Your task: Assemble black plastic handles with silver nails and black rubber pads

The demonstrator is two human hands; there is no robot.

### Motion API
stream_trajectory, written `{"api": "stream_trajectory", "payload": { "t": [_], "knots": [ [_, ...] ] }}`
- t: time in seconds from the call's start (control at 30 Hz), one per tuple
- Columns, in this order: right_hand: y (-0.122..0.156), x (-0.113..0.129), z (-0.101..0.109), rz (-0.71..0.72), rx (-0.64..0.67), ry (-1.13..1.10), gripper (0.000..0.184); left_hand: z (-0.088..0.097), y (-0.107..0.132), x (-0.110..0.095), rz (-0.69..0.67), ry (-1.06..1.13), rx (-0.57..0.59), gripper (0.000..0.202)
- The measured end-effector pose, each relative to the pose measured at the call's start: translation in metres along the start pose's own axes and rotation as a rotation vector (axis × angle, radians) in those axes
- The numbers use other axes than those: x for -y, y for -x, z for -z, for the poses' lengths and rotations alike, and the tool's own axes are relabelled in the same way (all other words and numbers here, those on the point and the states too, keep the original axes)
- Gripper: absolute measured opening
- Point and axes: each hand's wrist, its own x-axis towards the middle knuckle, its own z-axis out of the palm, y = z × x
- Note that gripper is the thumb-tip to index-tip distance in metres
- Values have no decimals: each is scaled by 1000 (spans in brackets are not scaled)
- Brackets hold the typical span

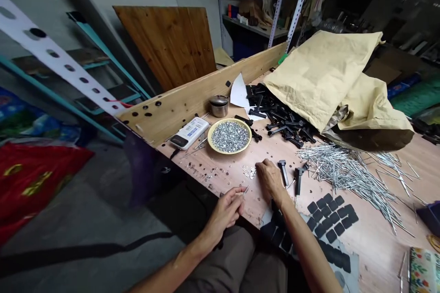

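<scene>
My left hand (228,208) is closed in a pinch round a thin metal rod (246,189), whose tip sticks up past the fingers at the table's front edge. On the tabletop, my right hand (271,178) rests with curled fingers beside a small patch of loose nuts (250,172). Whatever its fingertips hold is hidden. Just right of that hand lie two black T-shaped plastic pieces (283,171), each with a metal rod at its lower end. A yellow bowl (210,141) full of small shiny metal pieces (230,136) stands behind both hands.
A white device (193,132) and a lidded metal pot (219,106) stand near the wooden side board (185,100). Black plastic pieces (288,123) spill from a large paper sack (323,73). Metal rods (350,174) lie heaped at right, with black square pads (332,215) in front.
</scene>
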Motion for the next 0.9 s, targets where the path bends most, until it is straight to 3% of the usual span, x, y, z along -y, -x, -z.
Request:
{"api": "stream_trajectory", "payload": {
  "t": [0.2,0.33,0.4,0.5,0.57,0.7,0.9],
  "knots": [
    [-10,3,-4,-53,-12,-12,23,-7,-7,-6,24,65,57,56],
    [8,-2,-2,-123,-83,-99,19,-11,-13,-10,27,106,97,63],
    [27,-5,1,-187,-160,-314,21,-15,-14,-11,37,112,145,65],
    [61,-6,7,-314,-309,-887,24,-28,-11,-9,50,95,252,67],
    [80,-5,11,-378,-379,-1144,24,-39,-7,-6,45,77,307,67],
    [108,-3,20,-426,-468,-1300,23,-57,0,0,25,13,363,64],
    [137,-5,23,-410,-549,-1328,21,-72,9,3,14,-60,414,66]
  ]
}}
